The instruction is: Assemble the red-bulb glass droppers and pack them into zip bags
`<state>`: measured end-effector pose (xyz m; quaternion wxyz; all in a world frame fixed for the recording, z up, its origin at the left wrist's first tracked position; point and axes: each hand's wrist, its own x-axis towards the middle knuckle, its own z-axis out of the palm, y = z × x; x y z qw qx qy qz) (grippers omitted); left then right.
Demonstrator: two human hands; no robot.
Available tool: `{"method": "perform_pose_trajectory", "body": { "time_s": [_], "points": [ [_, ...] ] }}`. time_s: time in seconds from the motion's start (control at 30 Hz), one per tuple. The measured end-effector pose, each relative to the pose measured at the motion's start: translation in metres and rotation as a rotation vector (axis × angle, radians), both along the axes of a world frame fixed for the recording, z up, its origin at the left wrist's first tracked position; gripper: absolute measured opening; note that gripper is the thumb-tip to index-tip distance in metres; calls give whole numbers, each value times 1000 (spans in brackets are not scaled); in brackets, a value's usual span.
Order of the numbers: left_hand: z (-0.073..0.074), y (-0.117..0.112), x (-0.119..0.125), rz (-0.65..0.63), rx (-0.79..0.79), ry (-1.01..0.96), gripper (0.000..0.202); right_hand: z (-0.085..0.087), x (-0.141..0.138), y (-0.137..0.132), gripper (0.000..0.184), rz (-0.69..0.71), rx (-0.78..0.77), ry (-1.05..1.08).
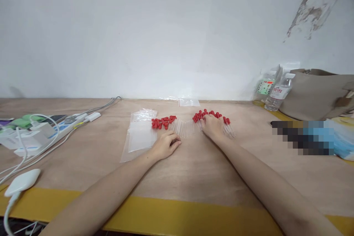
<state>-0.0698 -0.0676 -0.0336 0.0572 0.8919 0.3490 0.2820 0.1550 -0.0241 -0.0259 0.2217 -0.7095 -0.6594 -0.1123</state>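
Observation:
My right hand (213, 125) is over a bunch of thin clear droppers with red rubber bulbs (205, 111). Its fingers are closed at the left side of the bunch, apparently round one dropper; the fingertips are partly hidden. Resting on the table, my left hand (165, 145) has loosely curled fingers, with a gap between thumb and fingers and nothing seen in it. Just beyond it lies a row of clear thin tubes (184, 128) without bulbs. A small pile of loose red rubber bulbs (162, 122) sits left of these tubes.
Clear plastic bags (142, 136) lie flat left of the bulbs, and another bag (189, 102) is by the wall. A power strip (62, 127) with white chargers and cables stands at left. Plastic bottles (280, 92) and a grey-beige bag (312, 94) stand at right.

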Motion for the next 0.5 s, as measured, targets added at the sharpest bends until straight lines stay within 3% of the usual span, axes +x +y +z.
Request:
{"method": "perform_pose_trajectory", "body": {
  "time_s": [0.1,0.3,0.5],
  "points": [
    [0,0,0,1,6,3,11,0,-16,-4,27,49,-41,24],
    [0,0,1,24,56,42,13,0,-32,-4,29,10,-196,16],
    [12,25,-11,327,282,47,15,3,-35,-6,28,15,-221,8]
  ]
}}
